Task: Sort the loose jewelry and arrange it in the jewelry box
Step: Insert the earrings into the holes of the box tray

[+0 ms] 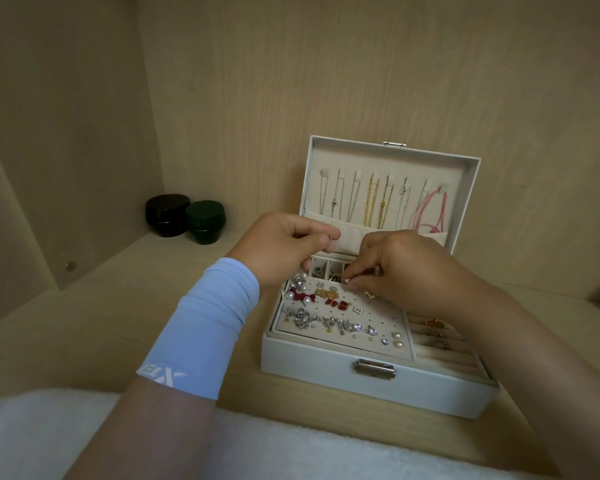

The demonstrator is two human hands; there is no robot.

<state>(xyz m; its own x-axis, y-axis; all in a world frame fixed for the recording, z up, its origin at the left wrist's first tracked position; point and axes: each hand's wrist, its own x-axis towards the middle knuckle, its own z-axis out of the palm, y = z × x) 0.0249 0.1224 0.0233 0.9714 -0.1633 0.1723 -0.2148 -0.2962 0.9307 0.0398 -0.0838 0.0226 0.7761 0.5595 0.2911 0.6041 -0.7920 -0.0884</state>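
Note:
An open white jewelry box (326,367) stands on a wooden shelf, its lid (465,188) upright with several chains and a pink cord hanging inside. A perforated beige earring panel (381,315) holds several silver, pearl, red and gold earrings. My right hand (406,268) hovers over the panel's back edge and pinches a small sparkly stud earring (347,280) at its fingertips. My left hand (284,247), with a light blue sleeve on the wrist, is curled above the box's back left corner and pinches a tiny metal piece (330,237) between thumb and finger.
Two dark round jars (184,216) stand at the back left of the shelf. Ring slots (440,351) fill the box's right side, and small compartments (326,268) lie behind the panel. A white fluffy cloth (49,434) lies along the near edge. Wooden walls close in the left and back.

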